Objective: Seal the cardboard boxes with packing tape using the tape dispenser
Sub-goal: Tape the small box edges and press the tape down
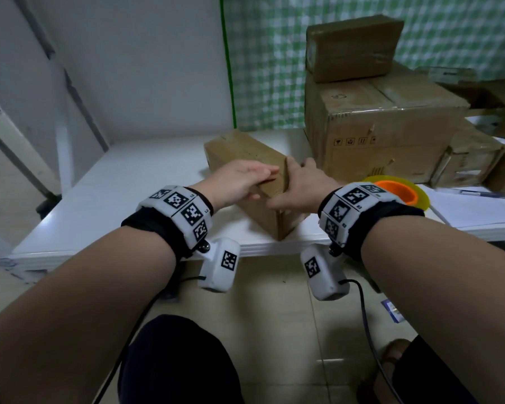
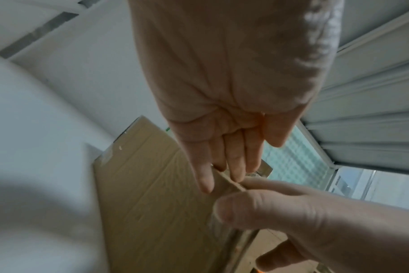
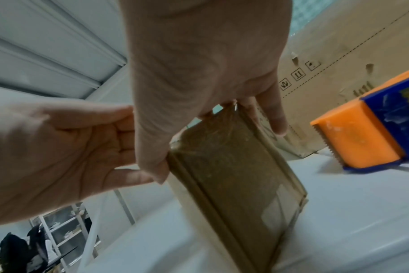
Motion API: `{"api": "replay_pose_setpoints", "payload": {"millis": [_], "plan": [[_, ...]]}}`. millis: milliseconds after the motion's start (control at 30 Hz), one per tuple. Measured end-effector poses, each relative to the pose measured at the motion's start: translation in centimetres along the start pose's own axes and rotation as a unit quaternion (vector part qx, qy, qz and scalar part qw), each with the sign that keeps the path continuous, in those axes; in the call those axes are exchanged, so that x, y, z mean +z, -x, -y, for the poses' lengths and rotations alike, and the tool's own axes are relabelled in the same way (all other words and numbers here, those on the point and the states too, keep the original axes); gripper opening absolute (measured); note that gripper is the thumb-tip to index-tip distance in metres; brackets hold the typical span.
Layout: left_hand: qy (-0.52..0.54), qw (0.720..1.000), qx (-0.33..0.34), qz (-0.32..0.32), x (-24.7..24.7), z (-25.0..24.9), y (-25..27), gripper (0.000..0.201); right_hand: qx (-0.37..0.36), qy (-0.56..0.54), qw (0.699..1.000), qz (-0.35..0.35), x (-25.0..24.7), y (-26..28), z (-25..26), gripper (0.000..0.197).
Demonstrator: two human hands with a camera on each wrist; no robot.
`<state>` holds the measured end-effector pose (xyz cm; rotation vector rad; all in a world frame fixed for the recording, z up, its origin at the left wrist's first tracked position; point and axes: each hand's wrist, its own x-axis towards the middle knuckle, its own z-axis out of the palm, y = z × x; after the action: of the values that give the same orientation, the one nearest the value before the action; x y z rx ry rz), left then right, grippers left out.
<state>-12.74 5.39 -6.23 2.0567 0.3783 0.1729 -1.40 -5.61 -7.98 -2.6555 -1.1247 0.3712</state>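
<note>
A long brown cardboard box (image 1: pixel 245 147) lies on the white table (image 1: pixel 123 193), one end toward me. My left hand (image 1: pixel 260 182) rests with straight fingers on the box top (image 2: pixel 152 184) near that end, fingertips (image 2: pixel 236 175) at the flap edge. My right hand (image 1: pixel 292 185) grips the near end, thumb on one side and fingers on the other in the right wrist view (image 3: pixel 213 114). In the left wrist view the right thumb (image 2: pixel 245 206) pinches the flap. The orange and blue tape dispenser (image 3: pixel 357 136) stands on the table behind my right wrist (image 1: pixel 397 191), touched by neither hand.
A large carton (image 1: pixel 385 123) with a smaller taped box (image 1: pixel 350 45) on top stands at the back right. More small boxes (image 1: pixel 473 161) crowd the right side, with a pen (image 1: pixel 490 194) and papers. The table's front edge (image 1: pixel 260 249) is just below the box end.
</note>
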Motion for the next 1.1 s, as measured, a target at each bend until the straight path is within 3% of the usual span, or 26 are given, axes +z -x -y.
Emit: {"api": "replay_pose_setpoints", "payload": {"millis": [33,100,167,233,300,567,800,967,1033,1100], "plan": [[-0.091,0.995,0.029,-0.02,-0.3,-0.1,0.0,0.032,-0.001,0.002,1.0,0.011,-0.1,-0.1,0.0,0.105],[-0.299,0.95,0.083,-0.035,-0.5,-0.3,-0.2,0.039,-0.012,0.008,0.999,0.029,-0.3,-0.2,-0.2,0.113],[-0.405,0.91,0.083,0.028,0.1,-0.3,-0.5,0.047,-0.027,0.01,0.999,0.029,-0.5,-0.2,-0.4,0.122],[-0.436,0.894,0.048,0.092,0.8,0.4,-0.9,0.054,-0.029,0.007,0.999,0.025,-0.4,-0.2,-0.7,0.124],[-0.438,0.892,0.033,0.103,1.0,1.5,-1.2,0.057,-0.022,-0.002,1.0,0.022,-0.3,-0.2,-1.0,0.125],[-0.449,0.89,-0.077,0.002,-3.8,5.1,-1.7,0.064,-0.019,-0.03,0.999,0.038,-0.6,-0.5,-1.4,0.121],[-0.393,0.903,-0.124,-0.119,-5.3,7.2,-2.2,0.071,-0.052,-0.003,0.999,-0.002,-1.0,-0.4,-1.4,0.123],[-0.142,0.937,-0.178,-0.267,-6.9,7.4,-2.3,0.085,-0.103,0.1,0.987,-0.07,-0.9,0.3,-1.8,0.127],[-0.044,0.943,-0.163,-0.286,-7.1,7.2,-2.2,0.083,-0.121,0.107,0.981,-0.102,-1.1,0.6,-1.8,0.124],[0.023,0.932,-0.134,-0.336,-7.2,6.5,-2.1,0.08,-0.141,0.104,0.973,-0.15,-1.8,0.7,-1.6,0.12]]}}
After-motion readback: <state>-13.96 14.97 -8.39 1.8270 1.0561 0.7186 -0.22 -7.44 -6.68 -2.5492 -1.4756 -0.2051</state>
